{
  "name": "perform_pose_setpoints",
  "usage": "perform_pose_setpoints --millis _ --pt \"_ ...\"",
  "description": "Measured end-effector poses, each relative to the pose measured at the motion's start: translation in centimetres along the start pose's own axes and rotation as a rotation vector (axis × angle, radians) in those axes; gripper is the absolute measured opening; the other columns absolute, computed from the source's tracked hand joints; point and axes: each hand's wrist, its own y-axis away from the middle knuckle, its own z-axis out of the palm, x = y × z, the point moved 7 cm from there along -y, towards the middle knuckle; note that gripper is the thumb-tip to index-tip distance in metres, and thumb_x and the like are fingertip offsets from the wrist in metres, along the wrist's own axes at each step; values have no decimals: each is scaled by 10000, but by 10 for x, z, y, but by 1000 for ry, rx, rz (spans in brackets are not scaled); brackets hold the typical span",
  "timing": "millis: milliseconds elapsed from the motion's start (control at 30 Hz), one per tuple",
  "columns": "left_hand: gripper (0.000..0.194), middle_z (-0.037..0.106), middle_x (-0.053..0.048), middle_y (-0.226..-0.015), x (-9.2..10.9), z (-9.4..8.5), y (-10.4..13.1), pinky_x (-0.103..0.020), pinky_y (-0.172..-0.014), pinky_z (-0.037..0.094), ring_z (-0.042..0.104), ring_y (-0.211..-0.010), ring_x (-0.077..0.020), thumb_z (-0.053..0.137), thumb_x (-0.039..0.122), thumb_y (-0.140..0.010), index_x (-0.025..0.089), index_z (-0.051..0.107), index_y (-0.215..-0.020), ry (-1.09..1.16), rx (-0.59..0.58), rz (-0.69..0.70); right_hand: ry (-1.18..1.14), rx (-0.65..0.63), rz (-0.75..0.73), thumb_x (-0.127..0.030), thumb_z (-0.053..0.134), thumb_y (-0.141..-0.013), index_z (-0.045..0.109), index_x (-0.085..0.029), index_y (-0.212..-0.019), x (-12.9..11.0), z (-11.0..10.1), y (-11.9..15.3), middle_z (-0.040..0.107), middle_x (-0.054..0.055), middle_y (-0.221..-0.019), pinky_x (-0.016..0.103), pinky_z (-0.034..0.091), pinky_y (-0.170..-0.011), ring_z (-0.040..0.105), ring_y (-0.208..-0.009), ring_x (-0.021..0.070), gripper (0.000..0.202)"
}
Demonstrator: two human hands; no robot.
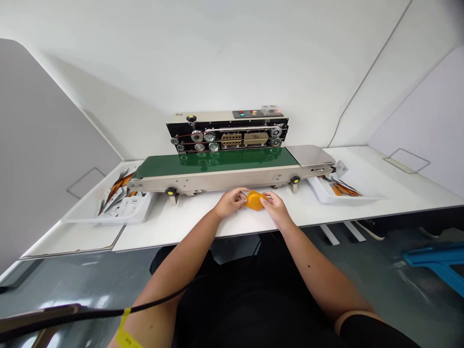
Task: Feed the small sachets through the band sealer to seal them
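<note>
Between my two hands is a small orange pouch (255,200), held just above the white table in front of the sealing machine. The fingers of my left hand (232,202) pinch its left edge. On the other side, my right hand (275,207) grips the right edge, thumb on the near face. Whether anything is inside the pouch cannot be seen. Directly behind my hands runs the beige front of the band sealer (232,182), with its green conveyor belt (217,162) on top.
A white bin (141,212) with several orange and white packets stands left, partly under the conveyor's end. Another bin (326,197) with packets is at the right end. Rollers and a control panel (250,114) rise behind the belt. A black cable (159,303) crosses my left arm.
</note>
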Motion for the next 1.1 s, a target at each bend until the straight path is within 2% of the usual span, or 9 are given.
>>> perform_pose_setpoints --millis 133,233,333,467,567,667,767,900,1100 --pt "598 641 -21 -894 2 -3 -1 -238 -601 529 645 -622 -105 779 430 -790 173 511 -1258 70 61 6 90 -91 -4 -493 765 -758 665 -196 -994 -1 10 0 742 67 -919 338 522 -795 681 -828 208 392" --pt "633 622 -14 -893 7 -3 1 -242 -628 529 636 -646 -102 789 414 -784 180 471 -1279 81 49 41 186 -3 -106 -503 700 -818 663 -189 -872 -27 0 -4 715 47 -800 303 494 -703 613 -695 164 321" --pt "597 617 -26 -919 12 -4 2 -227 -620 494 600 -653 -90 754 407 -826 181 458 -1292 42 40 89 220 150 -264 -482 683 -832 655 -192 -885 -79 -28 -21 685 27 -781 268 473 -640 548 -625 128 297" --pt "545 625 -39 -926 16 -6 4 -225 -636 453 563 -661 -86 727 396 -858 171 473 -1285 -50 47 135 268 418 -424 -459 608 -872 646 -199 -1055 -153 -79 -61 639 19 -830 230 489 -596 545 -645 114 321" --pt "550 631 -41 -929 16 -7 4 -226 -640 433 543 -666 -88 724 408 -858 166 481 -1288 -91 55 142 334 584 -399 -391 560 -891 637 -196 -1103 -179 -109 -95 616 25 -827 206 482 -524 537 -642 115 298" --pt "553 635 -41 -928 16 -8 4 -230 -643 420 537 -676 -96 720 430 -855 163 490 -1281 -115 61 145 260 661 -231 -245 549 -864 610 -187 -1156 -175 -126 -126 584 -5 -724 196 461 -466 495 -540 98 304" --pt "541 634 -36 -916 16 -8 5 -229 -635 406 524 -667 -96 712 432 -859 161 495 -1273 -128 55 153 151 664 -112 -118 558 -804 564 -170 -1220 -164 -123 -147 575 -31 -663 187 470 -462 499 -485 84 419" --pt "510 633 -38 -920 17 -7 6 -224 -626 402 505 -655 -88 699 412 -873 158 495 -1266 -139 39 161 74 631 -82 -41 543 -783 570 -152 -1148 -161 -103 -162 587 -29 -636 180 531 -517 569 -513 82 383" --pt "478 638 -38 -921 19 -8 7 -217 -613 404 487 -638 -82 684 408 -885 161 506 -1253 -160 47 168 -9 513 56 -25 583 -807 560 -177 -989 -146 -64 -173 589 -30 -625 169 537 -500 573 -513 74 238"
